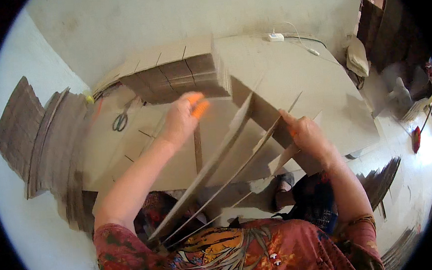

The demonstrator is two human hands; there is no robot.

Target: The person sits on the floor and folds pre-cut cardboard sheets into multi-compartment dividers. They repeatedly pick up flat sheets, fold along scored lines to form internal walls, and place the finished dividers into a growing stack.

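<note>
On my feed, the upright sheets (211, 160) and the stack (173, 80) look like matt cardboard. I'd call the power socket (276, 37) smooth plastic and the shirt (223, 258) printed cloth.

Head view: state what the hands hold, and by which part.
Right hand: crossed, thin brown cardboard strips, by their upper right part. Left hand: nothing visibly held, though it is blurred.

The right hand (309, 135) touches crossed cardboard strips (266, 113); the left hand (183, 118) is near stacked cardboard (173, 77).
</note>
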